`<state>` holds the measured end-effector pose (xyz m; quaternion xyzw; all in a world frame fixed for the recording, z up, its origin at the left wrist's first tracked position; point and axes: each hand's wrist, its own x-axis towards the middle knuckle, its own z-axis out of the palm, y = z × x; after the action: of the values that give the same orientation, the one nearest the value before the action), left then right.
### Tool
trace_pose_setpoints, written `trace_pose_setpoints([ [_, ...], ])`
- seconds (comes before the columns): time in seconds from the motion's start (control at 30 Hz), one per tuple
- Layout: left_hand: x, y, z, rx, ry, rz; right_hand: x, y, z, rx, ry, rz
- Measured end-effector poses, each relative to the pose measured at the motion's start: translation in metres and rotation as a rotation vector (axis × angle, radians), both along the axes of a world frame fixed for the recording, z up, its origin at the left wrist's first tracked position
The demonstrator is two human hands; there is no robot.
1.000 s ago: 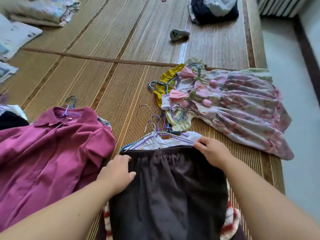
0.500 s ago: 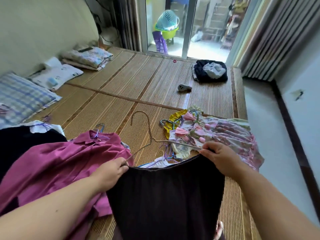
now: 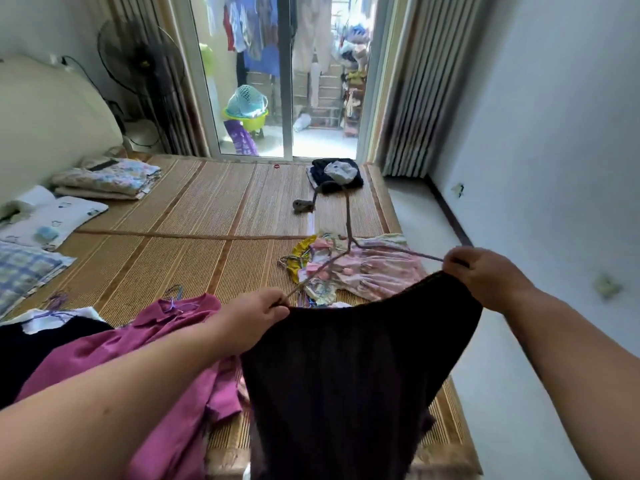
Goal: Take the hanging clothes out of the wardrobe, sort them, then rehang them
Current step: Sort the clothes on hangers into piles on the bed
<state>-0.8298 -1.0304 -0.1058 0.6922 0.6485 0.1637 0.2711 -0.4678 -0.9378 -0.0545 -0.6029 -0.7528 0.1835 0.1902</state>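
Observation:
A dark brown skirt point(image 3: 349, 382) hangs from a thin wire hanger point(image 3: 349, 233), lifted above the bed. My left hand point(image 3: 252, 313) grips the skirt's waistband and the hanger's left end. My right hand point(image 3: 481, 271) grips the waistband and the hanger's right end. A magenta shirt point(image 3: 156, 344) on a purple hanger lies to the left on the straw mat point(image 3: 194, 216). A floral pink dress point(image 3: 374, 271) lies on a heap of hangers behind the skirt. A black garment point(image 3: 38, 344) lies at the far left.
Pillows point(image 3: 45, 216) and a folded blanket point(image 3: 107, 178) line the bed's left side. A dark bundle of clothes point(image 3: 336, 174) and a small grey object point(image 3: 303, 206) lie at the far end. Beyond are a glass sliding door point(image 3: 284, 74), a standing fan point(image 3: 138, 53) and curtains. Floor runs along the right.
Both hands have lifted the dark skirt on its hanger off the pile and up to the right. The view has tilted up from the mat to the balcony door.

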Motion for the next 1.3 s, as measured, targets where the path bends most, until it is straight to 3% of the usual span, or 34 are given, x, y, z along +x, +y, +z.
trace_pose_setpoints([
  [0.3, 0.121, 0.014, 0.080, 0.194, 0.073, -0.132, 0.130, -0.066, 0.060, 0.128, 0.035, -0.238],
  [0.57, 0.330, 0.071, 0.108, 0.349, 0.075, -0.223, 0.341, -0.070, 0.087, 0.161, 0.094, -0.323],
  [0.83, 0.499, 0.139, 0.103, 0.339, 0.034, -0.166, 0.500, -0.011, 0.123, 0.161, -0.033, -0.306],
  [1.3, 0.580, 0.248, 0.053, 0.246, -0.001, 0.010, 0.575, 0.167, 0.086, 0.107, -0.205, -0.231],
])
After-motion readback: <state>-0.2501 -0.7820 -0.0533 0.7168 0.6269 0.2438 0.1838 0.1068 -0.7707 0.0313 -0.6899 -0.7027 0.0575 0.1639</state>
